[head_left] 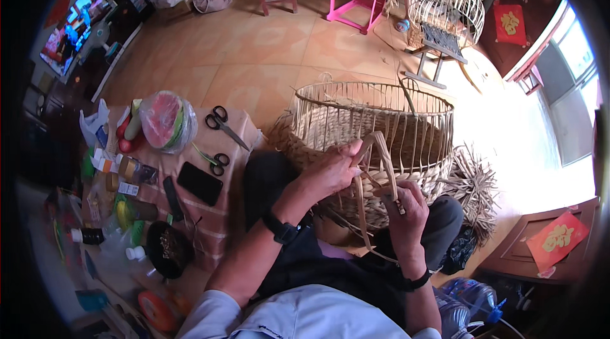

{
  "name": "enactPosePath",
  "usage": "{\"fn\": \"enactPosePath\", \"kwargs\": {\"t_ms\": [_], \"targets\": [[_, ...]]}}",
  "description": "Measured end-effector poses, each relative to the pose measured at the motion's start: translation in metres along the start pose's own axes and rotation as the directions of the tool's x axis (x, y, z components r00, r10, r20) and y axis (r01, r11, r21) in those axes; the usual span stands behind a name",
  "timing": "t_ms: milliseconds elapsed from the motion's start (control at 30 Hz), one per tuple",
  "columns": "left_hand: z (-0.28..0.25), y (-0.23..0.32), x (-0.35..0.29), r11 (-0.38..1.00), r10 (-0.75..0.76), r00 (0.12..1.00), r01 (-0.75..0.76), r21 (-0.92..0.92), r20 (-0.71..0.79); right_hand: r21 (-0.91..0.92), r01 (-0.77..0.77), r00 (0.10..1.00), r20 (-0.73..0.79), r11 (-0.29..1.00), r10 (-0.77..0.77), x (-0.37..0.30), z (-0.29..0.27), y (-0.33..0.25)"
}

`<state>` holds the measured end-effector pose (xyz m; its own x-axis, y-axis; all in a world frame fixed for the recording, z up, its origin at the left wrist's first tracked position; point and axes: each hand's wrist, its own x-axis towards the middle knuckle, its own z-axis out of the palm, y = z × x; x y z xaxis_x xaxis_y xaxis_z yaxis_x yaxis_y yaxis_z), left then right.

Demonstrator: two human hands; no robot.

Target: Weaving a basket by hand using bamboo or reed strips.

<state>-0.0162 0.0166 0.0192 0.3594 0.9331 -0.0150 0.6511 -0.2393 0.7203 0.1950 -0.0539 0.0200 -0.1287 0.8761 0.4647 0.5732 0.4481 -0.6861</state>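
A round half-woven basket of plaited straw sits in front of me between my knees, its bare upright stakes reaching up to a thin top ring. My left hand, with a dark watch at the wrist, is closed on a flat tan straw strip at the near side of the basket. The strip bends up in a loop and comes down to my right hand. That hand pinches it between thumb and fingers. Another length hangs down between the hands toward my lap.
At left, a cloth-covered table holds scissors, a phone, wrapped watermelon and a dark bowl. A straw bundle lies right of the basket. Plastic bottles stand at lower right. A pink stool is farther off.
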Motion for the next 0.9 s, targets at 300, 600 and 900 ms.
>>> {"fn": "enactPosePath", "kwargs": {"t_ms": [300, 600, 900], "targets": [[0.012, -0.025, 0.004, 0.990, 0.051, 0.999, -0.048, -0.135, 0.016, -0.004, -0.054, 0.997, -0.062, 0.999, 0.053, 0.003, 0.009, 0.004], [-0.014, -0.008, 0.002, 0.980, 0.016, 0.991, 0.011, -0.201, 0.133, -0.042, 0.009, 0.992, -0.128, 0.999, -0.014, 0.012, 0.015, -0.004], [0.013, -0.016, 0.002, 0.981, 0.162, 0.973, -0.176, -0.075, -0.163, -0.213, 0.215, 0.976, 0.014, 0.953, -0.218, 0.014, 0.028, -0.004]]}}
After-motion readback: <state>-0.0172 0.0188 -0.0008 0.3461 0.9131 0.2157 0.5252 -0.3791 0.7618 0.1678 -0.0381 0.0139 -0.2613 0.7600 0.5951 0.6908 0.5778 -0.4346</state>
